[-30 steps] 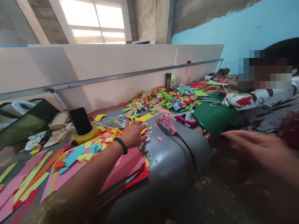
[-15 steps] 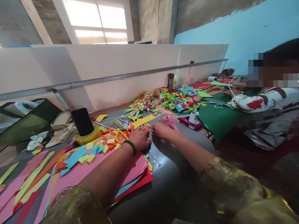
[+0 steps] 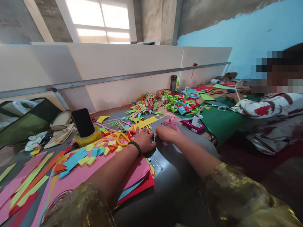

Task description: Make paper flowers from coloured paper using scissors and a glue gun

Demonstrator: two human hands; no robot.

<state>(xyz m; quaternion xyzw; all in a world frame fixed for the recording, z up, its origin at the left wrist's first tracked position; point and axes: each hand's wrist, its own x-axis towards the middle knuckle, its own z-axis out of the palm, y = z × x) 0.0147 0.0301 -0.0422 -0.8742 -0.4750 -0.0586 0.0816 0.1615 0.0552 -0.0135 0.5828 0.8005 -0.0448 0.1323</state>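
Observation:
My left hand [image 3: 145, 141], with a dark green bead bracelet [image 3: 134, 146] at the wrist, is curled at the right edge of the paper pile. Close beside it, my right hand [image 3: 165, 134] is closed with its fingertips towards the left ones. Whatever lies between the fingers is small and hidden. Just behind my right hand lies a pink glue gun [image 3: 170, 123]. A yellow paper strip [image 3: 149, 121] lies beyond both hands. Yellow-handled scissors [image 3: 121, 138] rest left of my left hand, among small folded paper pieces [image 3: 94, 152].
A phone [image 3: 82, 122] leans upright in a yellow tape roll [image 3: 88, 137]. Large pink sheets [image 3: 132, 176] lie under my left forearm. Colourful paper flowers [image 3: 144, 104] and finished pieces [image 3: 184, 105] are heaped at the back. A co-worker [image 3: 272, 107] sits at the right by a green sheet [image 3: 224, 121].
My left hand has shifted slightly right and towards me, and its fingers now cover the coloured scrap that showed between the hands. My right hand stays nearly in place.

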